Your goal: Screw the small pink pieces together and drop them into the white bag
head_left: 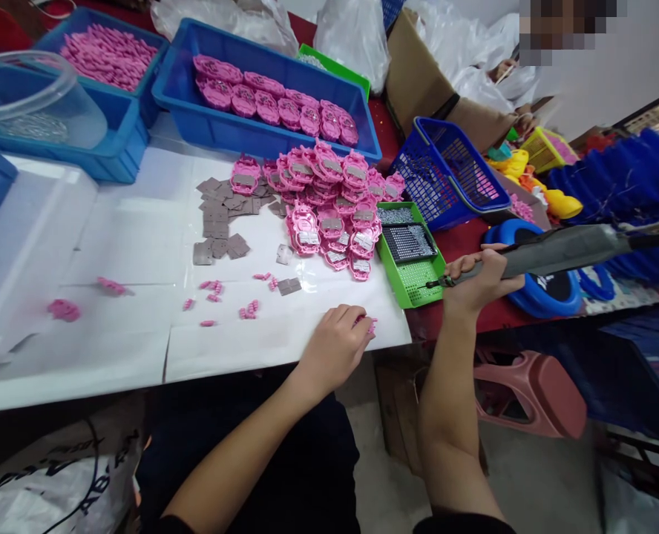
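My left hand (336, 343) rests on the white table sheet (140, 245) near its front edge, fingers curled round a small pink part (369, 323). My right hand (479, 280) grips a grey electric screwdriver (552, 251), its tip over the green screw tray (412, 278). A heap of pink toy shells (329, 200) lies just beyond my left hand. Grey square pieces (218, 222) and loose pink buttons (248, 309) are scattered to the left.
Two blue bins of pink parts (268, 96) (107, 55) stand at the back, with a clear tub (29, 96) at the left. A blue basket (452, 170), yellow ducks (563, 202) and a blue round thing (546, 293) lie right. Another person sits at the far right. A pink stool (530, 389) stands below.
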### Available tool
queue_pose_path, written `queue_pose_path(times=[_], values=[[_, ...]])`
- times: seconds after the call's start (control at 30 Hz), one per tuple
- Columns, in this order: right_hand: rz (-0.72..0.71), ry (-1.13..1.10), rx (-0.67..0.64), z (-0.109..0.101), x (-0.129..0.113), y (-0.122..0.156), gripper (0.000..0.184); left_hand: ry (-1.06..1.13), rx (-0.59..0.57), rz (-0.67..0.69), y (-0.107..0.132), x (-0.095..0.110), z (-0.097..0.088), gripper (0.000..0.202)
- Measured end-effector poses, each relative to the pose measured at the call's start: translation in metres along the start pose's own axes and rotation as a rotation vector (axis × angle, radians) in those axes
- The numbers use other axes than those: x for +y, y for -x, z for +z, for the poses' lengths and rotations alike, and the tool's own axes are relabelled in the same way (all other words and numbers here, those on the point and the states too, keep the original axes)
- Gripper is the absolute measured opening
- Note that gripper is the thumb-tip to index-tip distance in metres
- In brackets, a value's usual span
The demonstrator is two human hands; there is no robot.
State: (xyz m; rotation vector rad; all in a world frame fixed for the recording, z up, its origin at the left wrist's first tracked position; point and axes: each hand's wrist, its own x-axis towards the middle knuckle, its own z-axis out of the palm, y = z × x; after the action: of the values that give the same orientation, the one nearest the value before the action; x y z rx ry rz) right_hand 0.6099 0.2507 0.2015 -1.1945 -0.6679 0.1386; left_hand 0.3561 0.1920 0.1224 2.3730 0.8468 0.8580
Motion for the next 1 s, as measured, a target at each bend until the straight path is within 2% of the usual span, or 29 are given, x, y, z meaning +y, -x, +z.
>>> queue_pose_path(times=[0.13, 0.27, 0.37, 0.43, 0.57, 0.77, 0.9, 1.0], values=[[0.006, -0.040, -0.063, -0.009, -0.026, 0.021, 0.016, 0.013, -0.025, -0.015, 0.000, 0.001, 0.000, 0.005], [-0.085, -0.182, -0.287, -0.009, -0.059, 0.071, 0.017, 0.020, -0.052, -0.039, 0.000, 0.001, -0.001, 0.008], [-0.049, -0.241, -0.435, -0.002, -0.073, 0.101, 0.017, 0.019, -0.080, -0.054, -0.002, 0.002, -0.003, 0.008], [0.002, -0.254, -0.496, 0.000, -0.073, 0.110, 0.015, 0.021, -0.096, -0.058, -0.003, 0.002, -0.004, 0.009], [0.092, -0.252, -0.513, 0.002, -0.063, 0.111, 0.011, 0.012, -0.117, -0.064, -0.004, 0.003, -0.004, 0.010], [0.129, -0.255, -0.570, 0.006, -0.051, 0.116, 0.009, 0.009, -0.110, -0.064, -0.005, 0.003, -0.002, 0.012], [0.111, -0.288, -0.714, 0.009, -0.048, 0.122, 0.010, -0.001, -0.132, -0.075, -0.005, 0.002, -0.002, 0.010], [0.154, -0.296, -0.803, 0.010, -0.048, 0.118, 0.012, 0.014, -0.156, -0.089, -0.006, 0.001, -0.003, 0.011]])
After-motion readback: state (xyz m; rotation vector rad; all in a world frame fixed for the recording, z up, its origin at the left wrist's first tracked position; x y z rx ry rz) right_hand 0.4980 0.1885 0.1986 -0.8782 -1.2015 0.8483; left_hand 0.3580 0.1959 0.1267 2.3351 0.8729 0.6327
